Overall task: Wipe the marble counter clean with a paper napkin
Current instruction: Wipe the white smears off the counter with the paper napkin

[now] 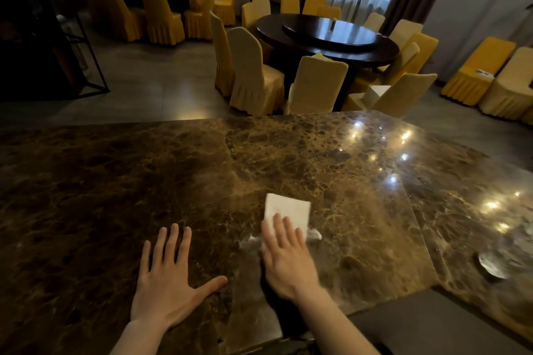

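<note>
A brown marble counter [115, 181] fills the lower part of the head view. A white paper napkin [288, 209] lies flat on it near the middle. My right hand [288, 262] presses flat on the near half of the napkin, fingers together and stretched out. A crumpled white bit of the napkin [314, 234] sticks out to the right of the fingers, and a pale smear [249, 242] shows on the stone to their left. My left hand [167, 277] rests flat on the bare marble to the left, fingers spread, holding nothing.
A small round metal dish [491, 264] sits on the counter at the right. A dark lower surface [432, 323] adjoins the counter's near right edge. Beyond the far edge stand yellow-covered chairs [256, 75] around a dark round table [328, 37].
</note>
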The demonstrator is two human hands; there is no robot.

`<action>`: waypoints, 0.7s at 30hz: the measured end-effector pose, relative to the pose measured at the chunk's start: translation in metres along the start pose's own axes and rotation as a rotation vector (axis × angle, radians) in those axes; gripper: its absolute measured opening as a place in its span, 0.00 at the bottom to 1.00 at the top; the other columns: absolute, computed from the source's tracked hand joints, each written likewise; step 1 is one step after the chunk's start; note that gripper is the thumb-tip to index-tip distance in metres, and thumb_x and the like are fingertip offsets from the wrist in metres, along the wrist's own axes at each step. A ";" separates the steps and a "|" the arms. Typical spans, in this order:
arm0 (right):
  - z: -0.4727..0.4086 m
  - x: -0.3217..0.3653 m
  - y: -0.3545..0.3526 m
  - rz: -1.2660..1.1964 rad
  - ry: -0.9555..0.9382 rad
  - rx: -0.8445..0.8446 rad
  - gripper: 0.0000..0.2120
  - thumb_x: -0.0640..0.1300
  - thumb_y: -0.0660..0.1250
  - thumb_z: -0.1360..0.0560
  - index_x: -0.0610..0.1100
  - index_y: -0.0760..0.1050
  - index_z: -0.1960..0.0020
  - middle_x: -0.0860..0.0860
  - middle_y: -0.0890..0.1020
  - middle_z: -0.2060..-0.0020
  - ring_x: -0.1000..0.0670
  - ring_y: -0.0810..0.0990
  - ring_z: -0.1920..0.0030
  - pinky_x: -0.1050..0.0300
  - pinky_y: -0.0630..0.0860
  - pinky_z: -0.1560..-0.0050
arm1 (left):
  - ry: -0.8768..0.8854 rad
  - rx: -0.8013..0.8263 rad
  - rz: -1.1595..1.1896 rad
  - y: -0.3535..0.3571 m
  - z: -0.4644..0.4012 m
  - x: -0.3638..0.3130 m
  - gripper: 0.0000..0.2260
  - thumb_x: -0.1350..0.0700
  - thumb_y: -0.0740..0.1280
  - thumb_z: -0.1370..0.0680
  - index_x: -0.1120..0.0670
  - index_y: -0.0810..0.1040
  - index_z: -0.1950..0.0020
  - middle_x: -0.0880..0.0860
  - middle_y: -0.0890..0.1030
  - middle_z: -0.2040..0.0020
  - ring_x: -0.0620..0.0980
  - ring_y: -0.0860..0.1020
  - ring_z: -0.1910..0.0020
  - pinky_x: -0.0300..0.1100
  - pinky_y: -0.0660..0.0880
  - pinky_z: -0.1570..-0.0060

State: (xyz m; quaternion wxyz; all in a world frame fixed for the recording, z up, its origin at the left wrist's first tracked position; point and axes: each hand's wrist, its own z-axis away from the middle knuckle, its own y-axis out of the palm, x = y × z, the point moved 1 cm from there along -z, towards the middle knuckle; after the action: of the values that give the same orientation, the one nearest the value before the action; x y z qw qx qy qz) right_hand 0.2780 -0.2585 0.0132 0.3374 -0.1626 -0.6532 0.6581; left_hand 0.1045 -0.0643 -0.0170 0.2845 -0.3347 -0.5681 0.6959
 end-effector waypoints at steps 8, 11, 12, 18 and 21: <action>0.019 0.000 0.009 -0.009 -0.043 -0.008 0.27 0.58 0.42 0.15 0.57 0.39 0.19 0.52 0.39 0.19 0.47 0.33 0.20 0.44 0.38 0.20 | -0.017 0.029 -0.007 -0.005 0.002 -0.002 0.61 0.10 0.34 0.42 0.47 0.26 0.20 0.51 0.29 0.17 0.53 0.27 0.19 0.60 0.34 0.17; 0.002 -0.010 -0.005 -0.035 0.091 -0.013 0.26 0.55 0.43 0.15 0.53 0.44 0.18 0.48 0.43 0.18 0.44 0.35 0.20 0.44 0.39 0.20 | -0.019 0.037 -0.014 -0.006 0.003 -0.004 0.61 0.10 0.34 0.42 0.48 0.25 0.21 0.51 0.28 0.17 0.53 0.27 0.19 0.60 0.34 0.17; -0.003 -0.003 -0.006 -0.055 0.065 -0.017 0.26 0.55 0.43 0.15 0.52 0.45 0.18 0.47 0.44 0.18 0.44 0.35 0.20 0.44 0.38 0.20 | -0.019 0.033 -0.011 -0.007 0.002 -0.004 0.61 0.10 0.34 0.42 0.48 0.26 0.20 0.51 0.28 0.17 0.53 0.27 0.19 0.60 0.34 0.17; 0.019 -0.004 0.013 -0.035 -0.143 -0.023 0.26 0.60 0.41 0.16 0.61 0.41 0.20 0.55 0.41 0.19 0.49 0.35 0.20 0.46 0.36 0.21 | -0.022 0.023 -0.003 -0.005 0.001 -0.002 0.61 0.10 0.36 0.40 0.47 0.28 0.19 0.51 0.30 0.16 0.52 0.28 0.19 0.60 0.34 0.17; 0.011 -0.041 -0.001 -0.004 0.078 -0.065 0.25 0.58 0.42 0.15 0.59 0.43 0.19 0.53 0.39 0.20 0.47 0.35 0.20 0.49 0.36 0.21 | -0.023 0.028 0.004 -0.005 0.003 -0.001 0.62 0.09 0.37 0.41 0.47 0.27 0.20 0.51 0.29 0.17 0.52 0.27 0.19 0.59 0.33 0.17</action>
State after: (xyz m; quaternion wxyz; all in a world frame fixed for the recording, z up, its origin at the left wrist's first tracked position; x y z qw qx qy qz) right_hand 0.3000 -0.2935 0.0056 0.3586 -0.1979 -0.6609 0.6289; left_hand 0.1035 -0.0659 -0.0112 0.2813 -0.3235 -0.5609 0.7083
